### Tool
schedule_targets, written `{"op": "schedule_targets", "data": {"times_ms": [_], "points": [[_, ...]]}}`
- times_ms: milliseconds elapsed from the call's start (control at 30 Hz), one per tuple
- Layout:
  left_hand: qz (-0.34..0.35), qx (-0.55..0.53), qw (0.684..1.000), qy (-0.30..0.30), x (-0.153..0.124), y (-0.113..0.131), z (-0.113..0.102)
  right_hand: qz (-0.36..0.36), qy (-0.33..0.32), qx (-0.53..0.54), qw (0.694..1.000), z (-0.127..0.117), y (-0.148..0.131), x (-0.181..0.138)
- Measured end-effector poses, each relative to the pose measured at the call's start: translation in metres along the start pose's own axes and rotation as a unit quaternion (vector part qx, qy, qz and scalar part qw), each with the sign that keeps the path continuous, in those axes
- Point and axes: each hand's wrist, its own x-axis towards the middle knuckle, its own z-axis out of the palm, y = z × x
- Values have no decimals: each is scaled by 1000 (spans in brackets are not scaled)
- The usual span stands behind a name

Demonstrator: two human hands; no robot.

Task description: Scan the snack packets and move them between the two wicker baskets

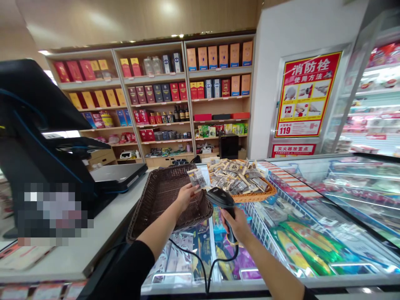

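The left hand (185, 196) pinches a packet (196, 178) near the dark basket (167, 181)'s two-o'clock rim; the right hand (238, 225), at the left's four o'clock, grips a scanner (220, 196).

Bright, even indoor light, seemingly from overhead. I get glare on the wood panel (134, 21) up top and streaky white reflections on the freezer glass (350, 196). Fridge shelves (376, 114) at right: near washed out, soft. Black monitor (37, 96) goes dark, little detail. Wide-angle stretch at edges, verticals lean. 1 mosaic patch lower left. My left hand (186, 194) and right hand (236, 223) are clearly lit; packet (197, 179) fine print unreadable.
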Motion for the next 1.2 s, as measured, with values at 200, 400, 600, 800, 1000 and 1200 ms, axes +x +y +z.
{"op": "schedule_targets", "data": {"times_ms": [200,400,600,800,1000,1200], "points": [[11,31,999,-15,4,-6,-4,-3,1,-22,1000,0,-4,-1],[17,38,999,-12,5,-6,-4,-18,-2,-35,999,0,-7,-1],[11,22,1000,-10,6,-6,-5,-14,-9,-25,1000,0,-6,0],[25,16,1000,-3,6,-5,-5,-20,-5,-39,999,1,-11,-3],[42,-3,999,19,1,-2,-2,-10,18,-71,997,0,-15,-6],[58,25,998,25,3,-3,-3,-24,26,-109,993,-2,-12,-4]]}}
